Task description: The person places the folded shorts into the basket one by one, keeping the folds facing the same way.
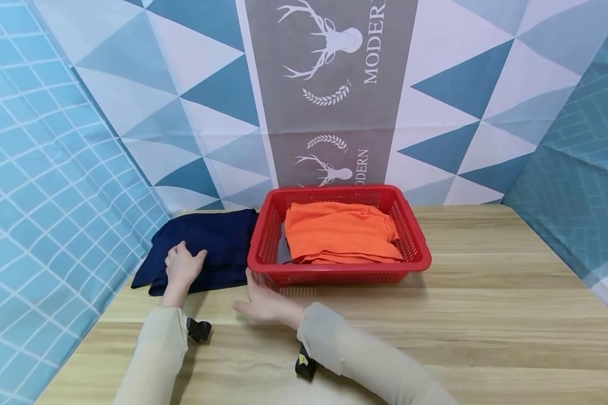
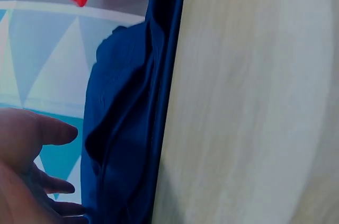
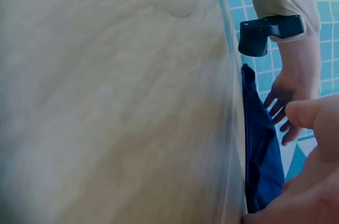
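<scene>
While the head view showed the left hand [image 1: 182, 265] lying flat on the navy garment [image 1: 210, 242] beside the red basket [image 1: 414, 247], the right hand [image 1: 260, 301] rested open, holding nothing; the left wrist view showed loose folds [image 2: 127, 144] that might slip; the right wrist view showed spread fingers [image 3: 280, 108] gripping nothing

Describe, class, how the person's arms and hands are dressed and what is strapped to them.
Both arms wear long, close-fitting sleeves of pale beige cloth that end at the wrists. The left hand and the right hand are bare, with no gloves. A small black camera mount is strapped at the left wrist, and a similar black device sits under the right forearm. No rings or markings can be made out.
</scene>
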{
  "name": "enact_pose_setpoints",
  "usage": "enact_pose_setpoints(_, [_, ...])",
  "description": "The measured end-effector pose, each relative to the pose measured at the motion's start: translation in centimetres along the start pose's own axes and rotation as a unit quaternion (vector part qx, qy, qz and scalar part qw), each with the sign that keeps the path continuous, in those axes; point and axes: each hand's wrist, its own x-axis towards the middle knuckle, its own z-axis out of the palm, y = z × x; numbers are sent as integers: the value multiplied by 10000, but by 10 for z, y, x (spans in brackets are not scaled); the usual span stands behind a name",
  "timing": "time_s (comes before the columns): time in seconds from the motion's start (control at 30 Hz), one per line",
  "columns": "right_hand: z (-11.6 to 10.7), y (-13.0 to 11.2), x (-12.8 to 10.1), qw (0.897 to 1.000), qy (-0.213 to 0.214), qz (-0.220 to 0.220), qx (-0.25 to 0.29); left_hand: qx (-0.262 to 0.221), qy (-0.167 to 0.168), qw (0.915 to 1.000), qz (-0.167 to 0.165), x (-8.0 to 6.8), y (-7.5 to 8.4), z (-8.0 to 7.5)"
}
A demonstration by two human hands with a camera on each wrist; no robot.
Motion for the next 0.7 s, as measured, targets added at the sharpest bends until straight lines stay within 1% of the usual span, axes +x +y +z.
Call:
enact_pose_setpoints(0.07, [1, -1, 2, 9996, 120, 94, 222, -13, -42, 10000, -75, 3, -3, -1])
enact_pose_setpoints(0.13, [3, -2, 5, 9990, 252, 172, 313, -24, -84, 9999, -126, 5, -7, -2])
enact_pose_setpoints(0.33, [7, -7, 15, 9979, 527, 333, 183, 142, -305, 9991, -266, 11, -18, -6])
enact_pose_setpoints(0.4, [8, -9, 19, 9967, 649, 451, 200, 205, -365, 9986, -322, 12, -21, -7])
enact_pose_setpoints(0.6, [9, -14, 27, 9865, 1094, 1016, 678, 125, -446, 9975, -537, 13, -27, -9])
enact_pose_setpoints(0.7, [8, -16, 31, 9838, 1184, 1136, 727, 111, -467, 9967, -648, 14, -31, -12])
